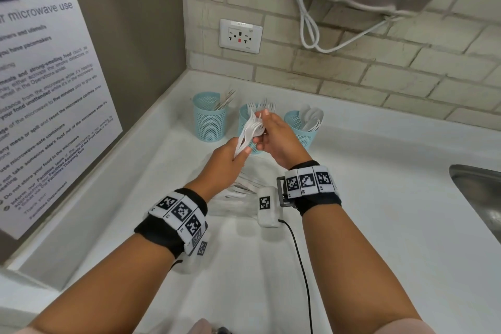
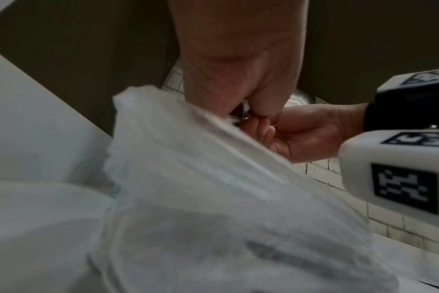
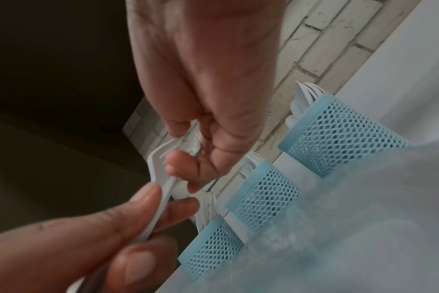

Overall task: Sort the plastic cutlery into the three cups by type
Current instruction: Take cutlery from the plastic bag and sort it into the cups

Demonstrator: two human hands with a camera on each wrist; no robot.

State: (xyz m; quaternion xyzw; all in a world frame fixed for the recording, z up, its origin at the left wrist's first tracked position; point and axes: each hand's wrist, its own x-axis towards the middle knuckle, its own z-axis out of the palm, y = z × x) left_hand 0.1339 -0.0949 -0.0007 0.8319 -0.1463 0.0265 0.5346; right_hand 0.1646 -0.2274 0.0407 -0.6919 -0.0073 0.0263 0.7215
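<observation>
Head view shows my left hand (image 1: pixel 230 160) gripping the handles of a bunch of white plastic forks (image 1: pixel 250 129), while my right hand (image 1: pixel 273 138) pinches their tine ends. Beyond stand three blue mesh cups: knives in the left cup (image 1: pixel 208 122), forks in the middle cup (image 1: pixel 244 116), spoons in the right cup (image 1: pixel 301 130).

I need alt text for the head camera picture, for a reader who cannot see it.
Both hands, left hand and right hand, hold a bunch of white plastic forks above a white counter. Behind them stand three blue mesh cups with sorted cutlery.
</observation>
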